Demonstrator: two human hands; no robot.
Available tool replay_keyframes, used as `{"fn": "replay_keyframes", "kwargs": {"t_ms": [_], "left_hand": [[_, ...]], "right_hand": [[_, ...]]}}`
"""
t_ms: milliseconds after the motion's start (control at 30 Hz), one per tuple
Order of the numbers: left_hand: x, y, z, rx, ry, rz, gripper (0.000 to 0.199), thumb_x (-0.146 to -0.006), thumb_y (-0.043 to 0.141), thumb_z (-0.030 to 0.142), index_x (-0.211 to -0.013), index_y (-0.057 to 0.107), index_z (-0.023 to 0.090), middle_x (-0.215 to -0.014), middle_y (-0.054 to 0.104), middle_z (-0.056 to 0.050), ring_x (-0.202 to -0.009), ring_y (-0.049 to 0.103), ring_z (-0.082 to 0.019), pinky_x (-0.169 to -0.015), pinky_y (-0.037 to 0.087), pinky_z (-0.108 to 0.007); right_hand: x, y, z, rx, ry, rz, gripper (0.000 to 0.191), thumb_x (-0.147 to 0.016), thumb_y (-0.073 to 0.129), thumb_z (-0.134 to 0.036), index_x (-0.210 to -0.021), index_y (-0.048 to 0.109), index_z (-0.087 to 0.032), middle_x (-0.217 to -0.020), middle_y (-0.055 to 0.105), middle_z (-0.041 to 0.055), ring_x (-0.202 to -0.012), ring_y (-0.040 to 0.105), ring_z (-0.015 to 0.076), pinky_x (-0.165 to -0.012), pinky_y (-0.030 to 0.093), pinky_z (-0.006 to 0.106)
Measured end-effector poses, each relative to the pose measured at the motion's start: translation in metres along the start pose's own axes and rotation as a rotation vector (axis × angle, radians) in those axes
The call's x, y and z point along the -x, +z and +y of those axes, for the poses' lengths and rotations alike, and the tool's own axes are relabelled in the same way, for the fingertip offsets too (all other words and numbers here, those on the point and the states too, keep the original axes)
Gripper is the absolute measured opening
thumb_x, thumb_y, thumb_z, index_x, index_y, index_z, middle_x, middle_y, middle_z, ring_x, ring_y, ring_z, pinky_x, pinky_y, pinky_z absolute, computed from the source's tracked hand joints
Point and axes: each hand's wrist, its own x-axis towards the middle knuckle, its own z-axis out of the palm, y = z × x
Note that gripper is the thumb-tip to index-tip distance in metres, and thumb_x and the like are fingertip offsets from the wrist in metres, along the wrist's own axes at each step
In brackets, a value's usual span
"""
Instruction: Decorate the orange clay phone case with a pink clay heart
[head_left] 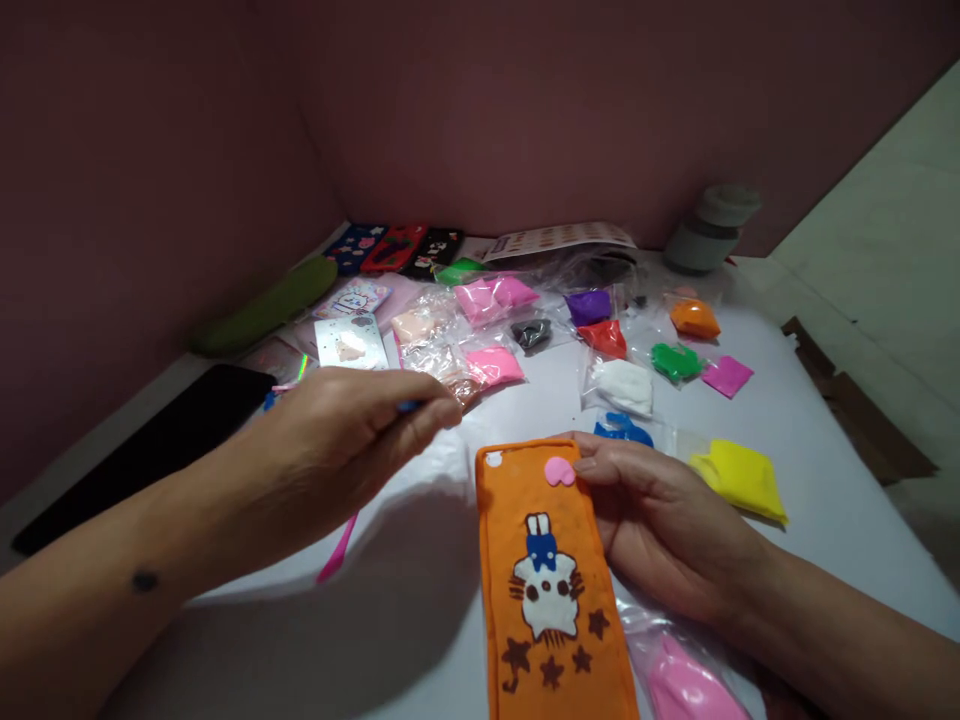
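Head view: orange phone case (551, 590) flat on white table (825, 480). Right hand (660, 520) pinches case's right edge beside pink heart (559, 471). Left hand (352, 440), left of case, closed on blue tool (409, 406). Clay coating likely soft (dents easily); grip by edges.

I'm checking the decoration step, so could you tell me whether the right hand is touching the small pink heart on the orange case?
Touching: the head view shows the right hand with its thumb tip against the pink heart on the orange case.
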Motion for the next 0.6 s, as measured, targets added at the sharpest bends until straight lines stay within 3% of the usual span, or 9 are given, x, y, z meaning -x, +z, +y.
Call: {"fn": "replay_keyframes", "kwargs": {"t_ms": [167,367,500,600], "left_hand": [[0.005,-0.006,0.013,0.060,0.062,-0.019,0.030,-0.097,0.040,0.027,-0.106,0.067,0.018,-0.067,0.064,0.000,-0.063,0.063,-0.012,-0.054,0.051,-0.020],[0.005,-0.013,0.018,0.169,0.163,-0.285,0.017,-0.096,0.050,0.017,-0.107,0.063,0.018,-0.066,0.062,0.004,-0.058,0.061,-0.005,-0.059,0.052,-0.014],[0.008,-0.013,0.018,0.326,0.154,-0.279,0.006,-0.090,0.062,0.022,-0.091,0.065,0.018,-0.076,0.070,-0.001,-0.068,0.068,-0.012,-0.056,0.057,-0.016],[0.013,-0.009,0.019,0.420,-0.001,-0.191,0.011,-0.086,0.064,0.015,-0.094,0.069,0.022,-0.076,0.070,0.001,-0.061,0.067,-0.011,-0.049,0.056,-0.015]], "right_hand": [[-0.002,-0.001,-0.002,0.007,0.006,0.007,0.018,-0.065,0.069,-0.011,-0.083,0.067,-0.010,-0.073,0.063,0.0034,-0.071,0.061,0.0153,-0.075,0.050,0.031],[-0.003,0.000,-0.003,-0.012,0.022,-0.006,0.021,-0.067,0.066,-0.010,-0.088,0.066,-0.011,-0.080,0.063,0.0051,-0.078,0.062,0.0177,-0.078,0.050,0.031],[-0.003,-0.001,-0.003,-0.041,0.037,-0.040,0.009,-0.068,0.066,-0.009,-0.076,0.063,-0.014,-0.078,0.064,0.0041,-0.074,0.062,0.0156,-0.079,0.049,0.031],[-0.004,-0.002,-0.002,-0.060,0.038,-0.034,0.008,-0.069,0.065,-0.008,-0.069,0.061,-0.015,-0.075,0.063,0.0032,-0.073,0.061,0.0149,-0.079,0.049,0.031]]}}
